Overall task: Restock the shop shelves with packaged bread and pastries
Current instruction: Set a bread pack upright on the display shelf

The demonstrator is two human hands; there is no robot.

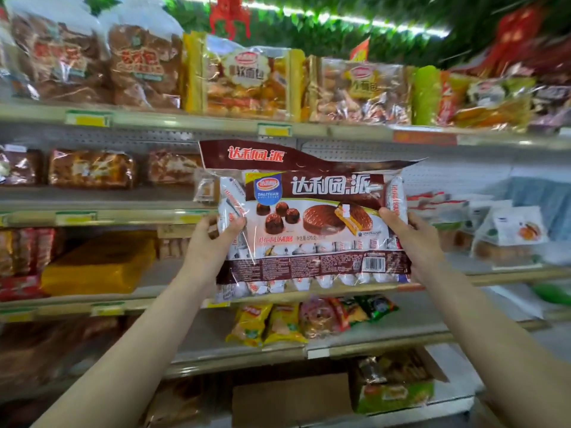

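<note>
Nearest, low down, an open box (293, 396) sits under the shelving, probably the stock being drawn from. Above it both forearms reach forward and up. The left hand (213, 239) grips the left edge of the pie pack (312, 230), thumb on the front and fingers wrapped behind; the right hand (411, 239) clamps the right edge in the same way. Holding it at both sides keeps the wide, floppy pack flat and upright, label facing the person, so it can go in face-out (a one-handed hold would likely let it sag). The pack is in the air in front of the shelving, its top flap level with the middle shelf (129, 215) and its bottom edge crossing the front lip of the lower shelf (61, 310); whether it touches that lip I cannot tell. Behind the pack's right end the middle shelf's back panel (438, 177) shows bare, which looks like the gap it is meant for. To the left on that shelf stand loaves (91, 169). Farthest, the top shelf (185, 118) is lined edge to edge with bread bags (142, 66), all upright and facing out.
</note>
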